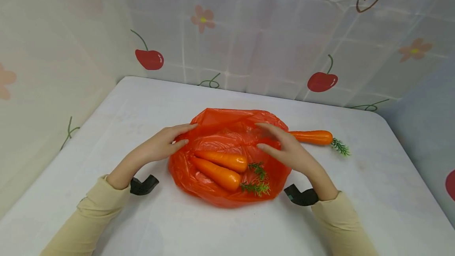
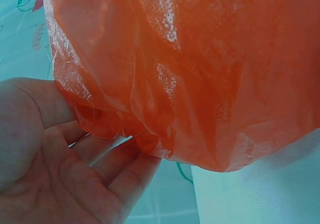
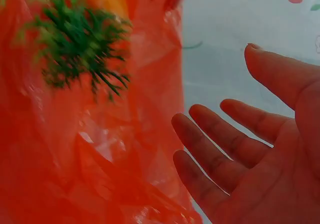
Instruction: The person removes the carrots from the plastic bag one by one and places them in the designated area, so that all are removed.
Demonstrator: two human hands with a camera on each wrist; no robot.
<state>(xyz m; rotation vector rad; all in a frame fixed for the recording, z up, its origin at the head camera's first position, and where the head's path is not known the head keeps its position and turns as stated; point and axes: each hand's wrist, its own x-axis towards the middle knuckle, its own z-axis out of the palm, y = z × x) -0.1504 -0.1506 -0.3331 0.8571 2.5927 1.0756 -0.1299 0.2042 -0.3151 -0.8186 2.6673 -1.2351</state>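
A red plastic bag (image 1: 227,200) lies spread with its mouth facing up. Two orange carrots, an upper one (image 1: 227,160) and a lower one (image 1: 217,175), lie side by side in it, green tops toward the right. My left hand (image 1: 165,141) is at the bag's left rim, thumb and fingers apart; in the left wrist view the bag's film (image 2: 190,83) covers its fingertips. My right hand (image 1: 289,149) is over the bag's right side, fingers extended and thumb spread. The right wrist view shows its palm with nothing in it, beside the bag and a leafy carrot top (image 3: 82,48).
A third carrot (image 1: 314,137) lies on the white table (image 1: 355,192) beyond the right hand, its tip behind that hand and the bag. A patterned curtain (image 1: 249,42) hangs behind the table's far edge. Black wrist mounts (image 1: 143,185) sit below both hands.
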